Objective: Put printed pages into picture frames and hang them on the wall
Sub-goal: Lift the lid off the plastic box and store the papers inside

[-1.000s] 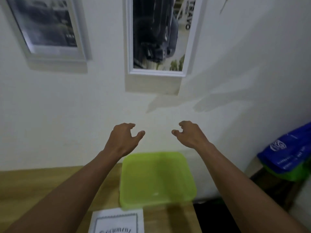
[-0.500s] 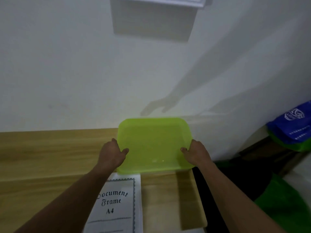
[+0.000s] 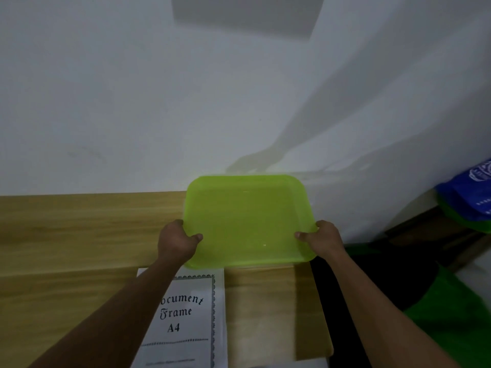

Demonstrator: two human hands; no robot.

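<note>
A lime-green plastic tray (image 3: 247, 192) lies at the back right of the wooden table (image 3: 79, 229), against the white wall. My left hand (image 3: 176, 241) grips its left rim, thumb on top. My right hand (image 3: 322, 239) grips the right rim the same way. A white page printed "Document Frame A4" (image 3: 191, 322) lies on the table just in front of the tray, partly under my left forearm. No picture frame is in view, only a frame's shadow on the wall at the top.
The table's right edge ends near my right forearm. Beyond it are a dark floor area, a green bag (image 3: 451, 314) and a blue bag (image 3: 467, 192) at the far right. A pale sheet lies along the table's front right corner.
My hands came down from in front of the wall and took hold of the tray's two side rims. The view dropped, so the hung frames left the picture.
</note>
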